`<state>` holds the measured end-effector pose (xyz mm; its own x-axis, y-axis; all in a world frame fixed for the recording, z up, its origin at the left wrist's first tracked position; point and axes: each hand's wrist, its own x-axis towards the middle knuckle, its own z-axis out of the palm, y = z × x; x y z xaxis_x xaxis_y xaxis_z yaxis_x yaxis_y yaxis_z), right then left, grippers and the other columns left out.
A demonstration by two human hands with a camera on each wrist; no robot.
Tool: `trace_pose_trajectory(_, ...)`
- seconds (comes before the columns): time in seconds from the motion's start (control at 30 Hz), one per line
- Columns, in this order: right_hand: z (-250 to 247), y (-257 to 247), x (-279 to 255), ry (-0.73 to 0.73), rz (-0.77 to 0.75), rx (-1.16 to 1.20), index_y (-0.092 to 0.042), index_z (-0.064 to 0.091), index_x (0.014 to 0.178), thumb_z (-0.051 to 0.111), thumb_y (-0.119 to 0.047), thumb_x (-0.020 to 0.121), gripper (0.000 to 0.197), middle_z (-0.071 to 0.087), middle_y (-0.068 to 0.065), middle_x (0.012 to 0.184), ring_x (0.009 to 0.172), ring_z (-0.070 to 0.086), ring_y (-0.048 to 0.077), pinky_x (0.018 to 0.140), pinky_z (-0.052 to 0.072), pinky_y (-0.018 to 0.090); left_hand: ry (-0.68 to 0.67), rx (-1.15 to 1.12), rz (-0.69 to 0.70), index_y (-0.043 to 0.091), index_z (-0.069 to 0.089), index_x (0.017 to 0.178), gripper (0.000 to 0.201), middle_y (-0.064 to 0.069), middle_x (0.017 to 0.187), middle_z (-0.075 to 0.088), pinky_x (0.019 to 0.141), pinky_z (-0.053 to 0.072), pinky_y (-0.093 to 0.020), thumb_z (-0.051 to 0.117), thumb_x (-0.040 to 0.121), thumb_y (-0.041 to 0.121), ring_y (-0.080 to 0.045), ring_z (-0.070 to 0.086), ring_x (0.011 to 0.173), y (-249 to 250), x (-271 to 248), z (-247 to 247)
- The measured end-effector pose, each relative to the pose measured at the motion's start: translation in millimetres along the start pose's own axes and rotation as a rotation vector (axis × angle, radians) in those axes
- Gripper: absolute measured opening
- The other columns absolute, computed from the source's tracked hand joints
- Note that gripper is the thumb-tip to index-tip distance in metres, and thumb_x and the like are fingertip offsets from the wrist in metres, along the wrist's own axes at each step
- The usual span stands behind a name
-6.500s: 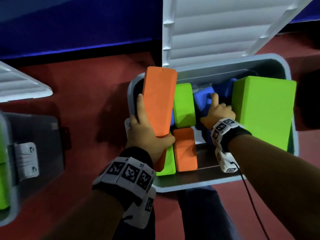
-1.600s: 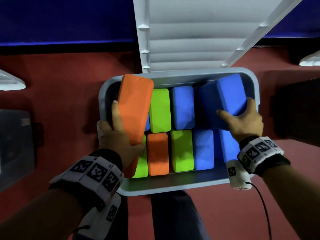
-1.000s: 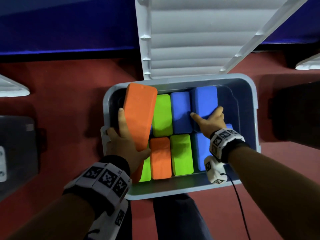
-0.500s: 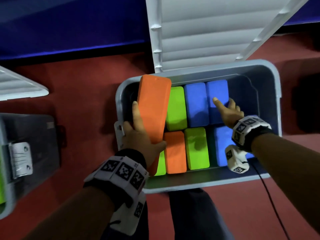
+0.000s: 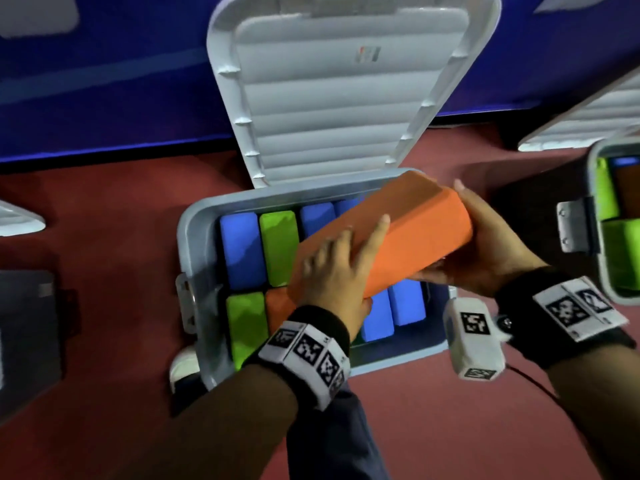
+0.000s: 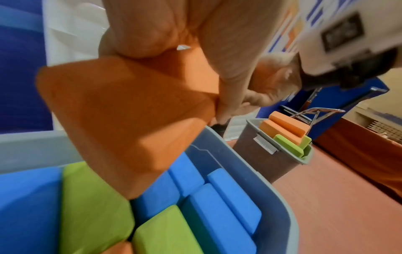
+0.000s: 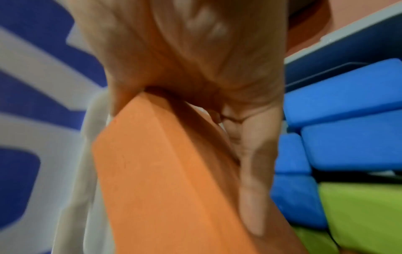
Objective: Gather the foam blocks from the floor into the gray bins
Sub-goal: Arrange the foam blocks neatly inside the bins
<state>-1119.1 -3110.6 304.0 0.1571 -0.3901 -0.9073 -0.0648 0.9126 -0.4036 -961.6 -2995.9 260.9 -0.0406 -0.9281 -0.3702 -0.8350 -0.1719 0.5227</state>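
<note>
Orange block (image 5: pixel 408 237) lifted crosswise, hiding blue blocks (image 5: pixel 375 322)

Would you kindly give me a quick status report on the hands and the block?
Both hands, left and right, grip one orange foam block. Block held tilted above open gray plastic bin. Blue and green blocks already fill the bin beneath.

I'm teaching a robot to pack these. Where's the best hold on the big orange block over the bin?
By its two short ends, one hand from each side, as the left hand and right hand do: the orange block is long and wide.
</note>
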Motion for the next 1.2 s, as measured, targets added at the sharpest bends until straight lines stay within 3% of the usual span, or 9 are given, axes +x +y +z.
trace_pose_trajectory(0.1, -27.8, -20.5, -15.3, 0.13, -0.1, -0.163, -0.021, 0.062, 0.106, 0.052, -0.044, 0.082, 0.036, 0.069, 0.006, 0.081, 0.066, 0.068, 0.019, 0.055, 0.056, 0.04, -0.095, -0.036, 0.138, 0.035, -0.009, 0.143, 0.116, -0.014, 0.147, 0.036, 0.095, 0.044, -0.053, 0.074, 0.067, 0.006, -0.036, 0.044, 0.127, 22.2, 11.9, 21.9)
trace_pose_trajectory(0.17, -48.2, -23.2, -16.9, 0.259, -0.247, -0.283, -0.027, 0.05, 0.124, 0.062, -0.035, 0.065, 0.06, 0.064, 0.003, 0.093, 0.074, 0.065, 0.025, 0.064, 0.055, 0.053, -0.26, 0.059, 0.243, 0.038, -0.022, 0.139, 0.103, -0.001, 0.159, 0.008, 0.107, 0.028, -0.055, 0.056, 0.082, 0.001, -0.028, 0.018, 0.143, 33.6, 13.6, 37.0)
trace_pose_trajectory(0.27, -64.7, -11.6, -15.0, 0.324, -0.499, -0.341, -0.037, 0.033, 0.136, 0.063, -0.023, 0.06, 0.083, 0.053, -0.007, 0.11, 0.099, 0.058, 0.027, 0.074, 0.052, 0.053, -0.455, 0.073, 0.249, 0.036, -0.001, 0.148, 0.083, 0.007, 0.158, -0.011, 0.113, 0.011, -0.055, 0.051, 0.089, 0.01, -0.023, -0.004, 0.146, 39.0, 11.3, 56.1)
trace_pose_trajectory(0.43, -64.9, 24.3, 8.5, 0.347, -0.72, -0.411, -0.038, 0.025, 0.134, 0.066, -0.032, 0.047, 0.096, 0.048, -0.01, 0.125, 0.107, 0.054, 0.001, 0.085, 0.049, 0.027, -0.484, 0.084, 0.092, 0.028, 0.022, 0.147, 0.06, 0.002, 0.159, -0.003, 0.112, 0.018, -0.047, 0.047, 0.093, 0.026, -0.029, 0.004, 0.145, 22.2, 1.6, 80.1)
trace_pose_trajectory(0.73, -52.4, 99.2, 7.6, 0.454, -0.355, -0.769, -0.029, 0.016, 0.144, 0.081, -0.02, 0.05, 0.115, 0.046, -0.002, 0.107, 0.095, 0.049, 0.022, 0.074, 0.037, 0.028, -0.292, -0.234, -0.103, 0.029, 0.015, 0.149, 0.068, -0.002, 0.154, 0.022, 0.109, 0.032, -0.04, 0.05, 0.092, 0.026, -0.026, 0.03, 0.137, 7.0, 16.6, 69.5)
trace_pose_trajectory(0.87, -37.7, 57.3, 17.8, 0.456, -0.301, -0.784, -0.029, 0.012, 0.147, 0.076, -0.009, 0.07, 0.101, 0.049, -0.01, 0.086, 0.065, 0.052, 0.006, 0.047, 0.04, 0.005, -0.202, -0.621, -0.065, 0.039, 0.003, 0.148, 0.081, 0.001, 0.158, 0.015, 0.11, 0.03, -0.029, 0.052, 0.09, 0.011, -0.019, 0.029, 0.139, 22.8, 38.7, 50.8)
trace_pose_trajectory(0.97, -29.9, 36.0, 61.9, 0.498, -0.211, -0.788, -0.035, -0.004, 0.148, 0.073, -0.025, 0.07, 0.11, 0.054, 0.008, 0.11, 0.091, 0.059, 0.027, 0.075, 0.046, 0.022, -0.366, -0.554, -0.069, 0.038, -0.001, 0.149, 0.083, 0.002, 0.157, 0.019, 0.095, 0.038, -0.026, 0.052, 0.091, 0.012, -0.025, 0.042, 0.131, 34.5, 55.8, 50.4)
trace_pose_trajectory(1.07, -26.4, 45.7, 112.5, 0.49, -0.134, -0.753, -0.045, -0.013, 0.144, 0.075, -0.034, 0.059, 0.123, 0.038, 0.009, 0.137, 0.122, 0.046, 0.026, 0.101, 0.038, 0.033, -0.419, -0.461, -0.162, 0.03, 0.006, 0.151, 0.074, 0.0, 0.157, 0.017, 0.108, 0.033, -0.033, 0.05, 0.092, 0.02, -0.027, 0.032, 0.138, 23.9, 64.3, 59.9)
trace_pose_trajectory(1.2, -25.3, 71.4, 153.7, 0.575, -0.033, -0.823, -0.042, -0.008, 0.147, 0.068, -0.028, 0.074, 0.107, 0.029, 0.019, 0.142, 0.127, 0.04, 0.043, 0.111, 0.028, 0.05, -0.35, -0.241, -0.26, 0.02, 0.033, 0.144, 0.058, -0.006, 0.151, 0.029, 0.11, 0.03, -0.037, 0.044, 0.089, 0.033, -0.025, 0.032, 0.137, -29.5, 49.0, 66.1)
